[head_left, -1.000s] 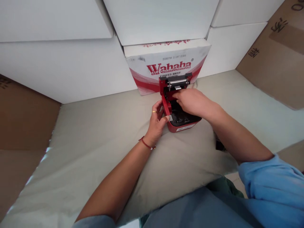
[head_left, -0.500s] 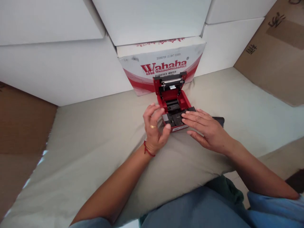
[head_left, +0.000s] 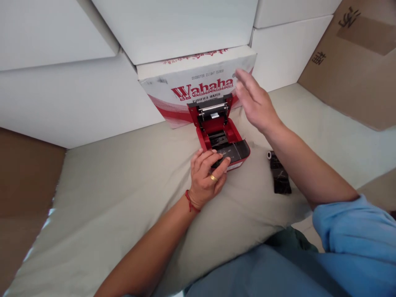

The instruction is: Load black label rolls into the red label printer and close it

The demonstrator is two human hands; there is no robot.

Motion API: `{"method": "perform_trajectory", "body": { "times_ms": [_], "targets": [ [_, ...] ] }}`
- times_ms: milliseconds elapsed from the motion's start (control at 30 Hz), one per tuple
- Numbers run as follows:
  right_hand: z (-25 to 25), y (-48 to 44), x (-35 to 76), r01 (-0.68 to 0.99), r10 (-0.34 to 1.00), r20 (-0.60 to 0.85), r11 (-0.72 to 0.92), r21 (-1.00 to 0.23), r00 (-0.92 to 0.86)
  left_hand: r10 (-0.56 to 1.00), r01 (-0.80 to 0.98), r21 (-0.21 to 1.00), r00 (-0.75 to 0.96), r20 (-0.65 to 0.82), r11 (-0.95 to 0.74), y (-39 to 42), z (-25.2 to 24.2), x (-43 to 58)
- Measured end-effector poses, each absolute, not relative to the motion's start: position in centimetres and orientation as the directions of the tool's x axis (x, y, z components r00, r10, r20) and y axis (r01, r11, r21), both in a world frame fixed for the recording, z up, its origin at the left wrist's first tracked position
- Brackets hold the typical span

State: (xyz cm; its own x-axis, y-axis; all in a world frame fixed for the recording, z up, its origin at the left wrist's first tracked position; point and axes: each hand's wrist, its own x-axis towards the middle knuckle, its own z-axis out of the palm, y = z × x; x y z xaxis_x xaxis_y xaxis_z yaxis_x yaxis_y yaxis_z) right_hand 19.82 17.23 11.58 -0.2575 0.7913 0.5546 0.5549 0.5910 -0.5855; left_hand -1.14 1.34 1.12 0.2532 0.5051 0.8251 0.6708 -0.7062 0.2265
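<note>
A small red printer (head_left: 229, 132) sits on a beige cloth (head_left: 123, 194) with its lid tipped up and back, its black inside showing. My left hand (head_left: 208, 175) lies on the printer's front left corner, fingers stretched over the black panel, a gold ring on one finger. My right hand (head_left: 255, 103) hovers in the air to the right of the raised lid, fingers spread and slightly blurred, holding nothing. A black roll with a strip unwound (head_left: 278, 175) lies on the cloth to the right of the printer, under my right forearm.
A red-and-white "Wahaha" carton (head_left: 173, 82) stands right behind the printer, with white boxes (head_left: 77, 95) stacked around and above it. Brown cardboard (head_left: 349, 70) leans at the right and more brown cardboard (head_left: 24, 181) at the left.
My right hand has lifted off the printer's front and risen up to the right of the lid. My left hand has dropped flat onto the front corner. The black roll now shows on the cloth.
</note>
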Motion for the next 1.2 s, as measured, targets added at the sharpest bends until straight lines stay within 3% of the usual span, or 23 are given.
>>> {"method": "perform_trajectory", "body": {
  "times_ms": [133,300,400,500,667,833,1067,1200],
  "targets": [
    [11.7,19.2,17.4,0.468,0.862,0.423,0.507,-0.724,-0.278,0.482,0.690,0.197,0.245,0.841,-0.696,1.2,1.2,-1.0],
    [11.9,13.5,18.4,0.434,0.886,0.376,0.462,-0.774,-0.272,0.467,0.701,0.176,0.247,0.849,-0.691,1.2,1.4,-0.9],
    [10.7,9.7,20.2,0.463,0.839,0.389,0.536,-0.706,-0.379,0.467,0.704,0.172,0.251,0.848,-0.689,1.2,1.5,-0.9],
    [9.2,7.0,21.2,0.566,0.790,0.346,0.606,-0.558,-0.506,0.473,0.693,0.176,0.264,0.840,-0.699,1.3,1.3,-1.1],
    [7.8,5.1,20.3,0.668,0.772,0.376,0.634,-0.390,-0.512,0.491,0.663,0.211,0.268,0.829,-0.718,1.3,1.1,-1.4],
    [7.1,5.2,19.8,0.678,0.740,0.428,0.661,-0.322,-0.519,0.537,0.578,0.378,0.126,0.834,-0.723,1.6,1.5,-2.1],
    [7.1,5.0,20.0,0.691,0.734,0.421,0.665,-0.284,-0.533,0.755,0.516,0.667,-0.058,0.653,-0.537,1.6,2.2,-2.2],
    [6.8,5.1,19.8,0.691,0.741,0.447,0.653,-0.309,-0.501,0.817,0.358,0.794,-0.126,0.562,-0.491,2.3,2.0,-2.1]
  ]
}}
